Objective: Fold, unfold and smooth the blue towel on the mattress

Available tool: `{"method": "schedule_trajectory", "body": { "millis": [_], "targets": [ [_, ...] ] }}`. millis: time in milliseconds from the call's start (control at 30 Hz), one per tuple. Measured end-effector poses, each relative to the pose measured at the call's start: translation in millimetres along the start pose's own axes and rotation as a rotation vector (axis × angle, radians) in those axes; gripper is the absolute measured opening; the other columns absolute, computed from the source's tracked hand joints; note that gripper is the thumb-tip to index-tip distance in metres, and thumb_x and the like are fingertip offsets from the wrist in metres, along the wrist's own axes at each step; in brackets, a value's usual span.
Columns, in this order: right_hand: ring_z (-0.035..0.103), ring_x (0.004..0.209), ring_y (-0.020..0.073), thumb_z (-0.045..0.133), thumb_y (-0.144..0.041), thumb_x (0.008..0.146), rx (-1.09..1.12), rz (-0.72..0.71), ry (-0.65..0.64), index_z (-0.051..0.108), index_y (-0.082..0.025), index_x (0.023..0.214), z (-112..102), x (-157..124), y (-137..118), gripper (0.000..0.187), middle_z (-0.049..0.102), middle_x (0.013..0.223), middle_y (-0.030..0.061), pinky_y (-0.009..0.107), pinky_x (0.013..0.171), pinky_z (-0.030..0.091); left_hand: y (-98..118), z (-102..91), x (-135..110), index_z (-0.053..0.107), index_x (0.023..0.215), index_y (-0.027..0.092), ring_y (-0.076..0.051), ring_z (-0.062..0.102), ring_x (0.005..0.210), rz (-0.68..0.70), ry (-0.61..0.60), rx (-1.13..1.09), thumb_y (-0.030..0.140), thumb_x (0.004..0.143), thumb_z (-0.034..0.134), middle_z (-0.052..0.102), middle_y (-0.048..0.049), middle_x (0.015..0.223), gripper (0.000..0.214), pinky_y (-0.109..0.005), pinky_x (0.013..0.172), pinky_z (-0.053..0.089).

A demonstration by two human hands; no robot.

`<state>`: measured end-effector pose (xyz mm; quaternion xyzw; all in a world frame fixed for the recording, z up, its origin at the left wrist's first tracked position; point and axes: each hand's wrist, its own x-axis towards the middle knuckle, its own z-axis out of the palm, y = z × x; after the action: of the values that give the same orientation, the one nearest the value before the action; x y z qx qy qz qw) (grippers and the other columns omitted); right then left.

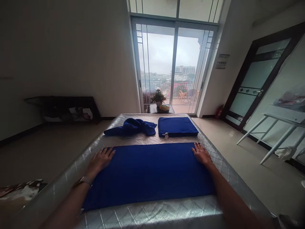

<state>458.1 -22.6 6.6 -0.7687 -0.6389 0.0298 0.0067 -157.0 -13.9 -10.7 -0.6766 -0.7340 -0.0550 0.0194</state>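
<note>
A dark blue cloth [152, 175] lies flat in a wide rectangle across the mattress in front of me. My left hand [102, 159] rests on its far left corner, fingers spread. At the far right corner, my right hand [201, 153] lies with its fingers stretched over the edge. Beyond the cloth, on the right, sits a neat stack of folded blue cloth [177, 125] with a white tag at its near side. To the left of that stack is a crumpled blue cloth [133, 126].
The mattress [143, 216] has a shiny quilted cover. Past its far end, a small dark table [152, 109] holds a potted plant [158, 97] before a sliding glass door [175, 63]. A low black stand [69, 108] is at left; a grey-legged table [281, 119] stands at right.
</note>
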Motion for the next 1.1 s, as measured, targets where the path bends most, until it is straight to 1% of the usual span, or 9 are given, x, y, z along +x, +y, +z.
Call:
{"method": "schedule_trajectory", "body": {
  "millis": [133, 233, 333, 467, 567, 633, 700, 800, 1100],
  "targets": [
    [0.015, 0.156, 0.0207, 0.018, -0.046, 0.105, 0.020, 0.000, 0.014, 0.019, -0.015, 0.163, 1, -1, -4, 0.066, 0.016, 0.170, 0.0053, 0.041, 0.126, 0.012, 15, -15.1, -8, 0.047, 0.152, 0.017, -0.036, 0.029, 0.151, 0.039, 0.069, 0.197, 0.047, 0.101, 0.027, 0.042, -0.0134, 0.160, 0.063, -0.055, 0.123, 0.018],
    [0.016, 0.155, 0.0207, 0.019, -0.046, 0.105, 0.025, 0.002, 0.040, 0.021, -0.014, 0.162, 2, -1, -4, 0.065, 0.018, 0.169, 0.0055, 0.041, 0.126, 0.012, 44, -23.3, -10, 0.050, 0.148, 0.011, -0.036, 0.030, 0.151, 0.092, 0.192, 0.219, 0.045, 0.100, 0.031, 0.045, -0.0158, 0.158, 0.063, -0.054, 0.125, 0.015],
    [0.017, 0.155, 0.0202, 0.019, -0.046, 0.105, 0.029, 0.008, 0.043, 0.022, -0.015, 0.162, 2, -2, -4, 0.065, 0.019, 0.169, 0.0054, 0.041, 0.126, 0.012, 102, -23.9, -10, 0.052, 0.147, 0.008, -0.033, 0.034, 0.150, 0.218, 0.197, 0.069, 0.043, 0.101, 0.026, 0.046, -0.0183, 0.157, 0.062, -0.051, 0.124, 0.022],
    [0.018, 0.155, 0.0199, 0.019, -0.045, 0.105, 0.033, 0.014, 0.037, 0.022, -0.016, 0.162, -1, -4, -5, 0.065, 0.019, 0.169, 0.0049, 0.040, 0.125, 0.012, 202, -13.5, -14, 0.045, 0.152, 0.015, -0.025, 0.027, 0.154, 0.603, -0.007, -0.124, 0.050, 0.104, 0.020, 0.039, -0.0123, 0.162, 0.065, -0.044, 0.126, 0.020],
    [0.018, 0.155, 0.0203, 0.020, -0.045, 0.105, 0.026, 0.009, 0.039, 0.022, -0.015, 0.162, -3, -6, -5, 0.065, 0.019, 0.169, 0.0052, 0.040, 0.125, 0.013, 252, -5.7, -16, 0.030, 0.159, 0.011, -0.025, 0.017, 0.156, 0.532, -0.095, -0.186, 0.063, 0.102, 0.014, 0.024, -0.0129, 0.167, 0.079, -0.044, 0.128, 0.014],
    [0.018, 0.155, 0.0201, 0.020, -0.045, 0.105, 0.026, 0.006, 0.033, 0.022, -0.015, 0.162, -4, -6, -5, 0.065, 0.019, 0.169, 0.0058, 0.039, 0.125, 0.013, 261, -2.4, -15, 0.025, 0.160, 0.008, -0.025, 0.014, 0.157, 0.453, -0.131, -0.196, 0.068, 0.099, 0.010, 0.019, -0.0128, 0.168, 0.086, -0.044, 0.128, 0.011],
    [0.016, 0.155, 0.0196, 0.020, -0.045, 0.105, 0.032, 0.006, 0.028, 0.022, -0.015, 0.162, -4, -6, -5, 0.065, 0.019, 0.169, 0.0057, 0.039, 0.125, 0.012, 252, 0.0, -12, 0.024, 0.160, 0.009, -0.024, 0.013, 0.157, 0.409, -0.137, -0.183, 0.069, 0.098, 0.008, 0.018, -0.0111, 0.168, 0.088, -0.044, 0.128, 0.011],
    [0.016, 0.156, 0.0201, 0.020, -0.045, 0.105, 0.044, 0.008, 0.026, 0.021, -0.015, 0.162, -3, -5, -5, 0.065, 0.018, 0.169, 0.0055, 0.040, 0.125, 0.012, 213, 2.6, -4, 0.027, 0.160, 0.013, -0.024, 0.016, 0.156, 0.361, -0.118, -0.132, 0.070, 0.099, 0.009, 0.021, -0.0099, 0.168, 0.086, -0.045, 0.127, 0.012],
    [0.016, 0.155, 0.0208, 0.020, -0.045, 0.105, 0.034, -0.005, 0.024, 0.020, -0.015, 0.162, 1, -2, -4, 0.065, 0.018, 0.169, 0.0057, 0.041, 0.126, 0.012, 23, 3.5, 15, 0.027, 0.160, 0.013, -0.028, 0.018, 0.156, 0.096, -0.130, 0.004, 0.064, 0.100, 0.017, 0.025, -0.0151, 0.167, 0.080, -0.050, 0.125, 0.017]
  ]
}}
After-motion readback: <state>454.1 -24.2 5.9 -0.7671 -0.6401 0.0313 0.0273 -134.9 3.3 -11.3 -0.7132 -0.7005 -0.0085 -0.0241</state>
